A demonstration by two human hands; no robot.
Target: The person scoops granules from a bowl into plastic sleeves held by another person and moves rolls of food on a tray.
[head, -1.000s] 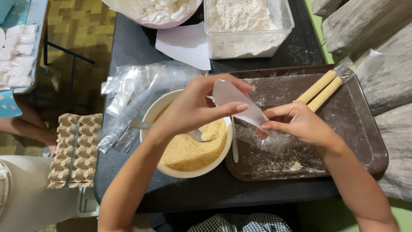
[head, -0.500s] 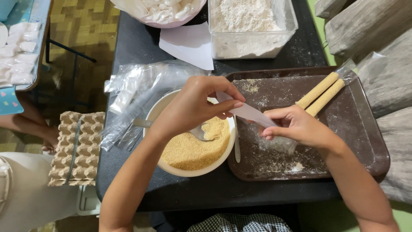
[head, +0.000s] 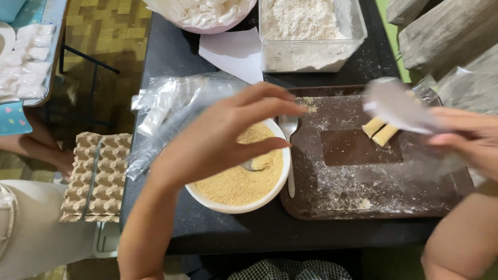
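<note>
Two hands are at work over our dark table (head: 171,57), and they stand well apart. Our left hand (head: 223,137) hovers above the white bowl (head: 236,205) with its fingers (head: 270,103) spread loose and slightly curled; they grip nothing and touch nothing that we can see. Just beneath them lies a heap of fine, sandy golden crumbs (head: 233,181), with the bowl of a metal spoon (head: 253,165) half buried under the thumb, and a second spoon (head: 288,150) resting on the rim just past the fingertips. Our right hand (head: 467,140) is closed in a pinch on a thin, pale, soft wrapper sheet (head: 397,108), which is blurred and hangs over the brown tray (head: 363,205). Just under that sheet, close to the pinching fingers, lie two slim, tan, stick-shaped rolls (head: 381,130) side by side and touching on the tray's smooth surface, which is dusted with white flour. Beyond the left fingertips we see crumpled clear plastic bags (head: 176,101), a white paper sheet (head: 233,52), a clear square tub of powdery flour (head: 311,31) and a bowl of stacked white wrappers (head: 202,13). Behind our left wrist sits a grey pulp egg tray (head: 96,176), bumpy and empty-cupped.
</note>
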